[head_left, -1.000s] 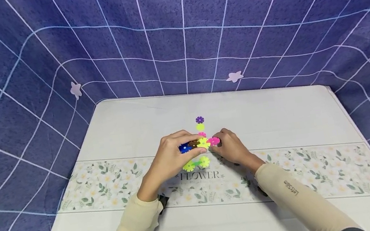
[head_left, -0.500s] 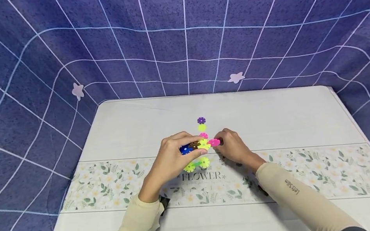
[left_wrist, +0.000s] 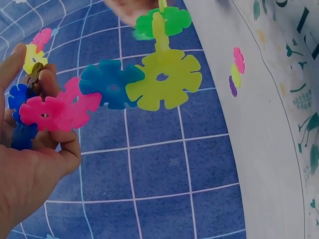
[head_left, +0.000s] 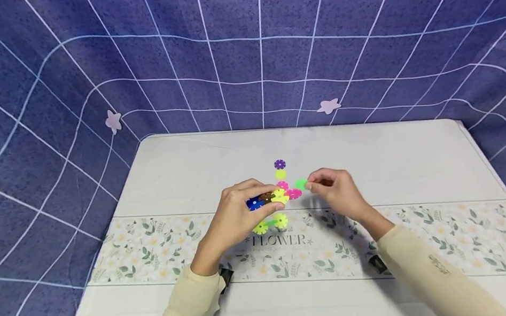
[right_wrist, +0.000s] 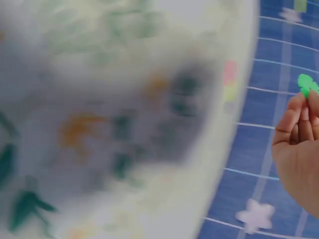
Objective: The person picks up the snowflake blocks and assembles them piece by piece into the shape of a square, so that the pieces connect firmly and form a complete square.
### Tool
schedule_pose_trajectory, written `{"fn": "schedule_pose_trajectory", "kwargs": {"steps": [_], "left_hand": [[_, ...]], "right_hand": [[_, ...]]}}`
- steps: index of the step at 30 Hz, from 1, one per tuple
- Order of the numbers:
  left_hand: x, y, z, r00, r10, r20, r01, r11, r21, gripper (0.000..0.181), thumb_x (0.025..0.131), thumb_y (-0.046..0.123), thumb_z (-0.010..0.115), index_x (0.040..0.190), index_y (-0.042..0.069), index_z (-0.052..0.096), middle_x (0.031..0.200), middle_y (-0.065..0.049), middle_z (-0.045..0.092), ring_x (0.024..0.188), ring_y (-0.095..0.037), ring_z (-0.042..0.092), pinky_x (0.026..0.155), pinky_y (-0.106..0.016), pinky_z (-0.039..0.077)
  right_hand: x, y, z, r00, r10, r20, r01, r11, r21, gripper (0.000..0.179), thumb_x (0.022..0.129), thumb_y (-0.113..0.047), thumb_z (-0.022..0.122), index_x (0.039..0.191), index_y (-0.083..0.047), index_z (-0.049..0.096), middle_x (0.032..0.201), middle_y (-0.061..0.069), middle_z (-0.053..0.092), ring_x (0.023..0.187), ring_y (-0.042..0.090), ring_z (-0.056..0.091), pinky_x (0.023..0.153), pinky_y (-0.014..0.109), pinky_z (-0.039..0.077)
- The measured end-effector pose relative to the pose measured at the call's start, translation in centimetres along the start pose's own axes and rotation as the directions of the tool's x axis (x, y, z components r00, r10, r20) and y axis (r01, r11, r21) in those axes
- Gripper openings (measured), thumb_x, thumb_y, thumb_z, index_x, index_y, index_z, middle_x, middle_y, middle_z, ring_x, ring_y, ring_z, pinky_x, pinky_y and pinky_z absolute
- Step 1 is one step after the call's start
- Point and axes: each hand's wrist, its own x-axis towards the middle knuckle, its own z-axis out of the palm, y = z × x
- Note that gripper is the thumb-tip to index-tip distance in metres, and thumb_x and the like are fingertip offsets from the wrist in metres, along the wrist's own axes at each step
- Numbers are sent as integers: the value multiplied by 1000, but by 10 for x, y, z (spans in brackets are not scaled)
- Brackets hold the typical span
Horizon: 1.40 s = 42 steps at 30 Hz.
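Note:
My left hand (head_left: 236,211) grips a chain of interlocking flower-shaped discs, held above the table. In the head view a blue disc (head_left: 254,203), a brown disc (head_left: 266,198), a yellow disc (head_left: 280,196) and a pink disc (head_left: 293,194) run rightward from the palm. In the left wrist view, a branch with a pink disc (left_wrist: 45,114), a teal-blue disc (left_wrist: 110,84), a yellow disc (left_wrist: 164,79) and a green disc (left_wrist: 172,21) extends from the fingers. My right hand (head_left: 339,191) pinches a separate green flower disc (head_left: 301,184) between thumb and fingertips, just beyond the pink end.
Loose on the white table (head_left: 380,161) beyond the hands lie a purple disc (head_left: 280,164), a yellow-green disc (head_left: 280,174) and a pink disc (head_left: 282,185) in a row. A floral printed band (head_left: 419,234) crosses the tabletop. A blue grid-patterned curtain (head_left: 218,49) stands behind.
My right hand has moved right, away from the chain's pink end, and the green disc now shows at its fingertips. The left hand keeps its grip on the chain.

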Motion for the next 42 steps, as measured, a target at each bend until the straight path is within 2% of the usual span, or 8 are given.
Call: {"fn": "schedule_pose_trajectory", "kwargs": {"steps": [6,10,14,19,24,32,37,42], "left_hand": [[1,0,1,1000,7,-11,-7,1000,2,35,81,38,77,109,18,74,95,8,70,78,-3,61,67,-21,51],[2,1,1,999,27,-17,-27,1000,1,36,81,39,77,109,18,74,96,8,70,79,-3,61,68,-21,51],[3,2,1,999,44,-20,-45,999,-6,37,81,39,76,110,17,74,96,6,70,78,-5,62,67,-21,51],[3,4,2,999,43,-21,-43,999,-21,37,82,40,75,111,17,73,96,6,70,80,-4,63,68,-21,53],[3,7,4,998,33,-52,-38,994,-97,35,82,34,76,112,16,73,95,4,70,82,-6,65,71,-21,56],[3,9,8,998,23,-60,-35,977,-211,33,83,28,76,114,17,72,96,3,69,85,-8,65,72,-24,57],[3,8,10,998,48,-42,-56,973,-222,33,84,27,76,115,17,71,97,4,69,87,-7,65,76,-24,56],[3,6,10,995,90,-44,-97,978,-187,34,83,25,76,115,13,72,97,3,71,87,-8,65,79,-25,54]], "right_hand": [[-21,-38,-29,998,-16,-65,25,989,147,16,88,-14,71,100,-4,72,89,6,71,77,11,66,69,22,55],[-34,-48,-36,998,43,-38,-38,993,112,18,87,-26,72,100,-13,73,89,-2,71,79,15,67,69,25,56],[-41,-55,-37,993,119,12,-119,974,192,21,89,-22,71,100,-4,71,83,-1,70,76,15,66,69,28,56],[-45,-56,-35,978,198,63,-207,898,387,19,89,-11,69,99,5,65,78,-1,69,71,15,65,66,25,54],[-49,-56,-27,953,243,183,-304,772,557,14,91,-8,65,100,3,63,78,1,70,70,12,64,64,22,52],[-49,-61,-16,918,221,329,-392,623,677,11,94,-10,62,100,-2,63,81,2,68,71,10,62,62,19,49],[-49,-62,-16,904,220,366,-424,560,712,9,95,-10,60,101,-3,61,80,2,67,71,10,61,62,18,49],[-48,-60,-17,895,200,400,-441,542,716,9,96,-8,57,102,-3,61,81,1,67,72,10,61,64,18,50]]}}
